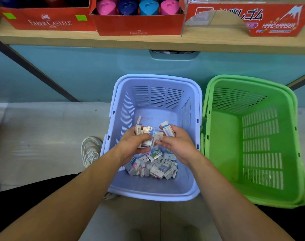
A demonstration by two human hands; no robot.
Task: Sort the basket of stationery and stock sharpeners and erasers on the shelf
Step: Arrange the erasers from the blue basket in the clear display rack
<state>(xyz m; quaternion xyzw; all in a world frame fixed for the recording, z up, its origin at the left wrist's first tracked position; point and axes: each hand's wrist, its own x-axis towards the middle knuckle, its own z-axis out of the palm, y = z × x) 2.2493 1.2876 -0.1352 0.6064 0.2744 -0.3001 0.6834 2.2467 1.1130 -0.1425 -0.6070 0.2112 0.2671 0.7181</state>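
2 hands work over the lilac basket. The left hand curls round a fanned stack of erasers, and the right hand pinches 1 more eraser. That overfull left grip could spill boxes onto the loose pile when lifted toward the shelf. How many it holds is unclear, labels blur, and the eraser box is cut off.

I get bright, even light with only faint, soft shadows; wide-angle distortion bows the shelf at twelve o'clock, and detail smears toward three o'clock.
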